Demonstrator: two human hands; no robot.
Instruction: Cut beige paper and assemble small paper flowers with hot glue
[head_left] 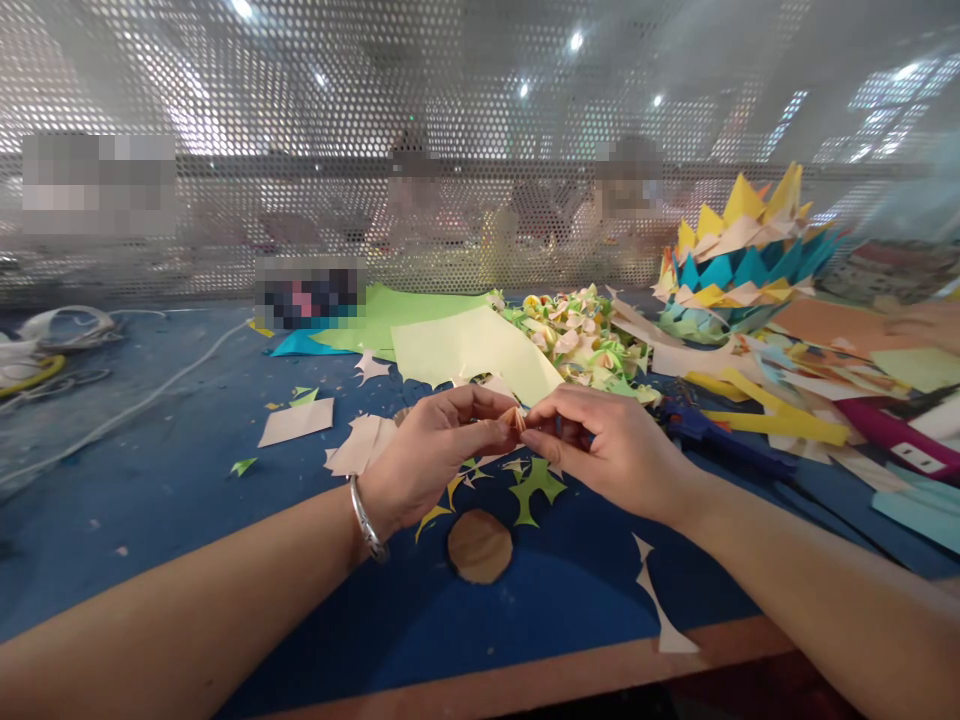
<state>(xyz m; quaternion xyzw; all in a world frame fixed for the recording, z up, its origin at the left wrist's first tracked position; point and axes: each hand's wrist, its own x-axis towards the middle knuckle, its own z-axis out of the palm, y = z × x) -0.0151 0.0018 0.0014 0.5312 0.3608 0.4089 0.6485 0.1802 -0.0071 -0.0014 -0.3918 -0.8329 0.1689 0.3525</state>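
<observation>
Between the fingertips of both hands is a small folded piece of peach paper (516, 420). My left hand (442, 440) pinches it from one side, a silver bangle (366, 520) on the wrist. From the other side my right hand (592, 435) pinches it too; its curled fingers partly hide the paper. Below the hands a round brown disc (480, 547) lies flat on the blue table (555, 640). Green paper offcuts (536, 490) lie just under the fingers. Beside my left hand rest pale pink paper pieces (364, 445).
Behind the hands are a pale yellow sheet (465, 345), green sheets (375, 310) and a heap of small folded papers (574, 335). A layered paper model (742, 260) stands back right, near a dark blue glue gun (724, 435) and a magenta tool (892, 435). A white cable (142, 410) crosses the left.
</observation>
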